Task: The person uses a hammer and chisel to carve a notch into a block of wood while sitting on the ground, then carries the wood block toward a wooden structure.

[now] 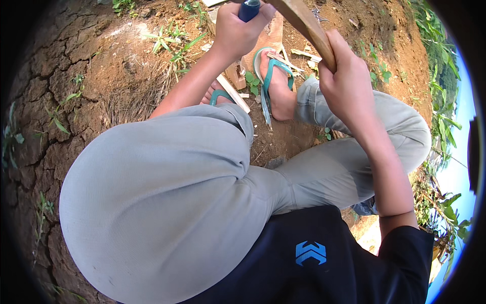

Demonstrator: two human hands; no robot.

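Observation:
Near the top edge, my left hand is closed round a dark blue tool handle. Its rounded butt end points up toward me, and the working end is hidden below the fist. My right hand grips the lower end of a long, slightly curved wooden handle. That handle slants up and left, crossing above and beside the left hand, and its far end lies outside the picture. Beneath the hands a brown wooden board lies on the ground, partly covered by the left hand and the handles.
My feet in teal flip-flops rest beside the board. Wood splinters and a pale wooden strip lie around them. Cracked dry soil spreads on the left, with small weeds. Green plants border the right side.

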